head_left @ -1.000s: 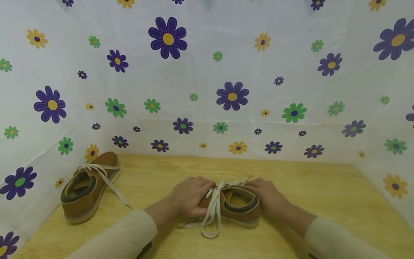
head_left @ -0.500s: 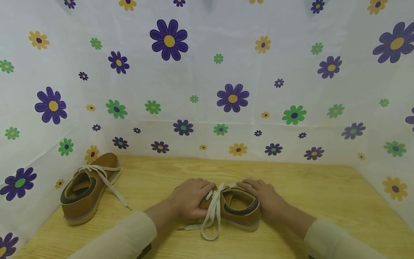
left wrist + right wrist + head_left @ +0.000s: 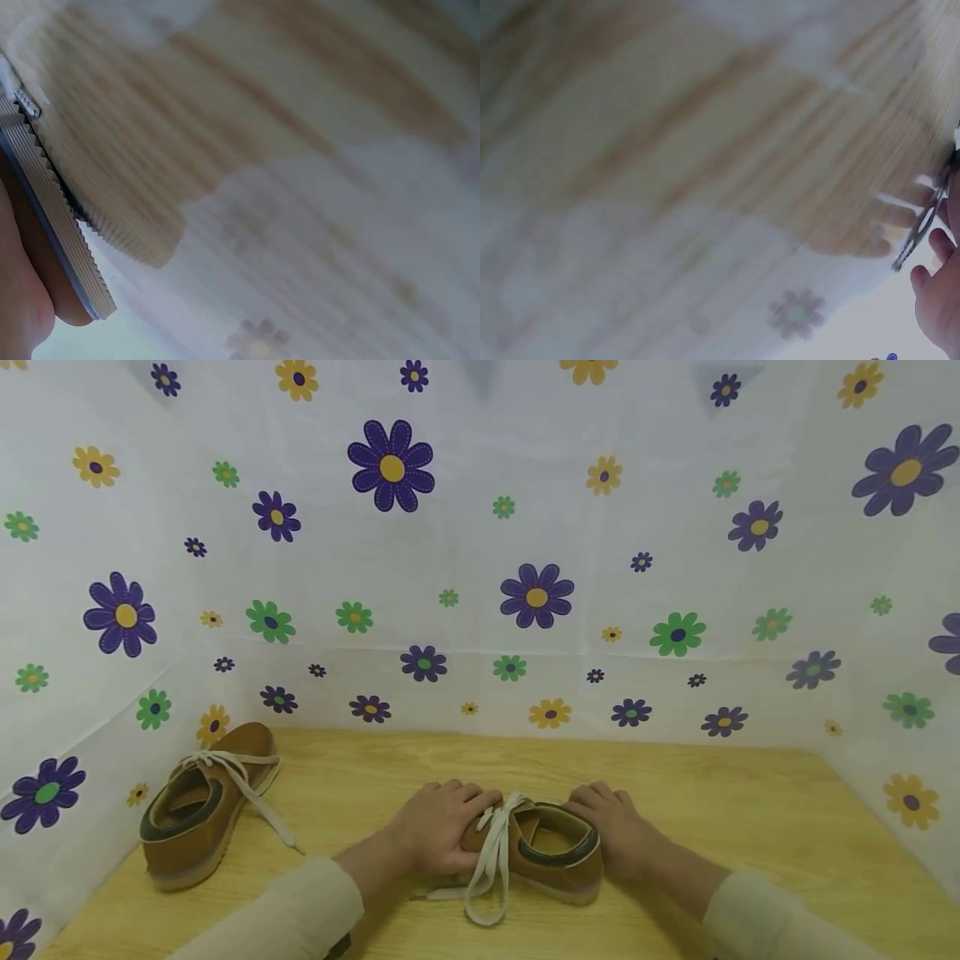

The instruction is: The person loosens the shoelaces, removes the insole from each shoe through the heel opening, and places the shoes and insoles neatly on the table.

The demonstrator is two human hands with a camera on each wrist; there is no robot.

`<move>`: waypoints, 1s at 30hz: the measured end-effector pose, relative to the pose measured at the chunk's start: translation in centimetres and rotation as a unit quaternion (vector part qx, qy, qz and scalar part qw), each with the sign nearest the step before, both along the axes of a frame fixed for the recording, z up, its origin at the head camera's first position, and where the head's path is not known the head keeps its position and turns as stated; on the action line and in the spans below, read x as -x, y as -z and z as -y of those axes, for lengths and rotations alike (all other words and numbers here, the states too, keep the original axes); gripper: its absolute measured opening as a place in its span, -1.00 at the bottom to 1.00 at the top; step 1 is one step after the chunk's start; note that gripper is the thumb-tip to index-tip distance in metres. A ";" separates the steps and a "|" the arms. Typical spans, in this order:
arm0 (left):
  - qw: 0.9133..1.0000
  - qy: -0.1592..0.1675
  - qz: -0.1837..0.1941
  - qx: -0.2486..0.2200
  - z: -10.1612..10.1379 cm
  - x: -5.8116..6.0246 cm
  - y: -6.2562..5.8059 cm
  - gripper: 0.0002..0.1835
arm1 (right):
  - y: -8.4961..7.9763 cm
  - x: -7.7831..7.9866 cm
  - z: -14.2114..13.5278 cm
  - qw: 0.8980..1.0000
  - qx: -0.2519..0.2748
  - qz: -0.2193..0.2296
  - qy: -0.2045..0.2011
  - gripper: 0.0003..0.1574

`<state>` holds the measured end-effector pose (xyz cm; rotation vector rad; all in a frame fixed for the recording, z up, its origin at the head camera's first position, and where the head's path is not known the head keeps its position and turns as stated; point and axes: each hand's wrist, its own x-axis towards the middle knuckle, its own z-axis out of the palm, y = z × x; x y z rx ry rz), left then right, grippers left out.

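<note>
A brown leather shoe [image 3: 558,878] with a dark padded collar sits upright on the table, toe to the left. Its cream laces [image 3: 491,868] are tied, with a loop hanging down the near side. My left hand [image 3: 438,827] grips the toe, fingers over the top and thumb on the near side. Around the heel and far collar lies my right hand [image 3: 618,831], its thumb hidden. The left wrist view shows the shoe's ridged sole [image 3: 56,214] beside the left hand [image 3: 19,292]. Several fingers of the right hand [image 3: 941,300] show at the right wrist view's edge.
A second brown shoe [image 3: 187,860] with cream laces stands at the table's left edge, toe pointing away. The wooden table [image 3: 360,777] is bounded at the back and sides by a white cloth [image 3: 450,543] printed with flowers.
My right fingers have shifted left over the collar and then back to the heel side. The lace end beside them no longer shows. My left hand keeps its grip on the toe.
</note>
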<state>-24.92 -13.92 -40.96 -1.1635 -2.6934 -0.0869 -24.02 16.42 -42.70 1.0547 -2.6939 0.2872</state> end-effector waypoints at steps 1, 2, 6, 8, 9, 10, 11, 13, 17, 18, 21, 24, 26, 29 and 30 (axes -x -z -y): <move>1.000 0.000 0.000 0.001 0.0 0.0 0.1 -0.14 | 0.0 -0.1 0.0 1.000 0.005 -0.002 0.001 -0.58; 1.000 0.001 0.000 0.001 0.0 0.0 0.1 -0.14 | -0.1 -0.2 0.0 1.000 0.007 -0.005 0.004 -0.64; 1.000 0.023 -0.012 -0.011 0.0 0.2 0.4 -0.14 | -0.4 -0.5 0.0 1.000 0.005 -0.014 0.022 -0.75; 0.998 0.051 -0.023 -0.020 0.0 0.4 0.6 -0.14 | -0.6 -0.6 -0.2 0.999 0.010 -0.009 0.033 -0.74; 0.997 0.068 -0.028 -0.025 0.0 0.5 0.7 -0.13 | -0.7 -0.7 -0.2 0.999 0.018 -0.006 0.039 -0.77; 0.995 0.085 -0.034 -0.027 0.0 0.6 0.8 -0.13 | -0.8 -0.7 -0.3 0.998 0.036 0.000 0.046 -0.81; 0.994 0.102 -0.040 -0.030 0.0 0.7 0.9 -0.13 | -0.8 -0.8 -0.5 0.997 0.061 0.017 0.054 -0.85; 0.990 0.130 -0.049 -0.032 -0.1 0.8 1.0 -0.15 | -0.9 -0.9 -0.7 0.989 0.121 0.049 0.066 -0.94; 0.986 0.152 -0.059 -0.029 0.0 0.9 1.1 -0.20 | -0.8 -1.1 -1.3 0.962 0.235 0.109 0.089 -0.90; 0.986 0.151 -0.060 -0.028 0.0 0.9 1.1 -0.20 | -0.8 -1.1 -1.3 0.957 0.249 0.117 0.091 -0.88; 0.987 0.144 -0.065 -0.026 0.1 0.9 1.1 -0.19 | -0.8 -1.0 -1.4 0.961 0.230 0.127 0.086 -0.74; 0.988 0.138 -0.065 -0.023 0.0 0.8 1.1 -0.18 | -0.5 -0.9 -1.4 0.982 0.149 0.105 0.050 -0.58; 0.989 0.135 -0.063 -0.018 -0.1 0.8 1.2 -0.18 | -0.3 -0.8 -1.5 0.993 0.097 0.067 0.023 -0.57; 0.989 0.132 -0.066 -0.014 -0.2 0.8 1.2 -0.19 | 0.0 -0.7 -1.6 0.998 0.066 0.013 0.007 -0.69; 0.989 0.131 -0.068 -0.014 -0.2 0.8 1.2 -0.19 | 0.0 -0.7 -1.6 0.998 0.065 0.002 0.007 -0.74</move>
